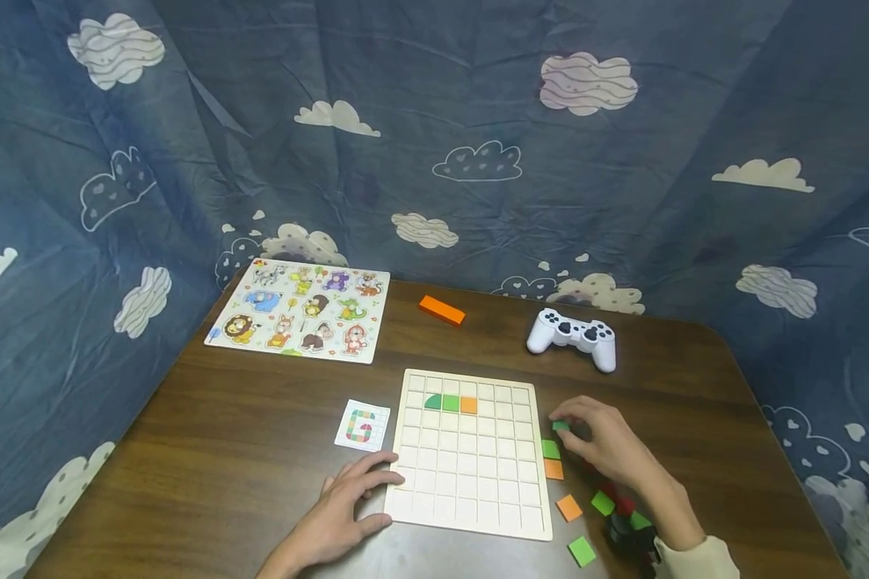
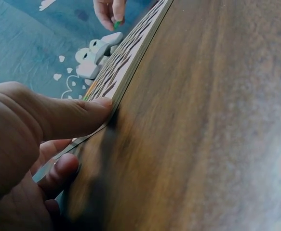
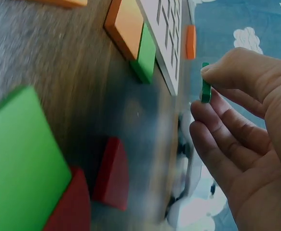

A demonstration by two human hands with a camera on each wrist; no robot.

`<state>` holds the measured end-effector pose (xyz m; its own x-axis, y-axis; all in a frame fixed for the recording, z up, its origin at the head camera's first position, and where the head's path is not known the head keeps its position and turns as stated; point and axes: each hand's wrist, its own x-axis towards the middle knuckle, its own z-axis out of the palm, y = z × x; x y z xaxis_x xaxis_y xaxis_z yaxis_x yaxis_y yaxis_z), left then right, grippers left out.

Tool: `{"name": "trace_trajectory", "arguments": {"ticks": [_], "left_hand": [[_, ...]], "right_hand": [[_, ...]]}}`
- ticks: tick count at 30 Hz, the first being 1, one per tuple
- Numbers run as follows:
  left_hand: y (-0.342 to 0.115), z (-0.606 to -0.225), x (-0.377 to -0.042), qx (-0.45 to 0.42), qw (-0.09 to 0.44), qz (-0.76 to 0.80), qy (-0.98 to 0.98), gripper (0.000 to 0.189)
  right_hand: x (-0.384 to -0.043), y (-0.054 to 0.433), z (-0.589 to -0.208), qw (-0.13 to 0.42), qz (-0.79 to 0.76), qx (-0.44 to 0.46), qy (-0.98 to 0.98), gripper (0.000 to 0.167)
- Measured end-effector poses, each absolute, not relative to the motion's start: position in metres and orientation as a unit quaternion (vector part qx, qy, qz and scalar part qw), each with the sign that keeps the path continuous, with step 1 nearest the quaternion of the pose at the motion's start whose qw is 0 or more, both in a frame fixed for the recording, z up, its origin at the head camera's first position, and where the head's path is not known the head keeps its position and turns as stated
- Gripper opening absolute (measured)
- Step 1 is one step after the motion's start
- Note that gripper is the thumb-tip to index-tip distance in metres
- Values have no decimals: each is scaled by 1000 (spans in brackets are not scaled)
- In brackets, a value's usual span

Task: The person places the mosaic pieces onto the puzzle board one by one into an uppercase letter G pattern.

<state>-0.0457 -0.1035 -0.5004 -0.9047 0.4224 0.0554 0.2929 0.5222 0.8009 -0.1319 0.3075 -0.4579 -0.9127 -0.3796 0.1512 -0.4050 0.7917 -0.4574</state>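
A pale wooden grid board (image 1: 471, 482) lies on the table, with a dark green quarter-circle tile (image 1: 433, 401), a light green square tile (image 1: 450, 403) and an orange square tile (image 1: 468, 405) in one row near its far side. My left hand (image 1: 336, 511) rests at the board's left edge, fingers extended; its thumb (image 2: 89, 115) touches that edge in the left wrist view. Right of the board, my right hand (image 1: 608, 442) pinches a small dark green tile (image 3: 206, 84) between thumb and fingers, held above the table.
Loose green, orange and red tiles (image 1: 569, 507) lie right of the board, some partly under the right wrist. A pattern card (image 1: 362, 425) is left of the board. Farther back are an animal puzzle (image 1: 297, 310), an orange block (image 1: 442, 310) and a white game controller (image 1: 574, 338).
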Motion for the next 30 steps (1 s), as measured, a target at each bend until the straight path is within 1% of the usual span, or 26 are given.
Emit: {"name": "trace_trajectory", "arguments": {"ticks": [6,12,21,30], "left_hand": [[-103,-500,-45,204,68,437,873,45],[-102,-500,-46,205,67,435,874,45],[-102,-499,-46,199,75,437,874,46],[-102,-499,-46,201,75,437,874,45]], "right_hand": [[-135,299,-459,8,242,208,-948,23],[-140,289,-458,20,248,235,-940,21],[-154,266,-453,-23,244,230,-942,19],[-165,248,-458,1,266,266,-927,18]]}}
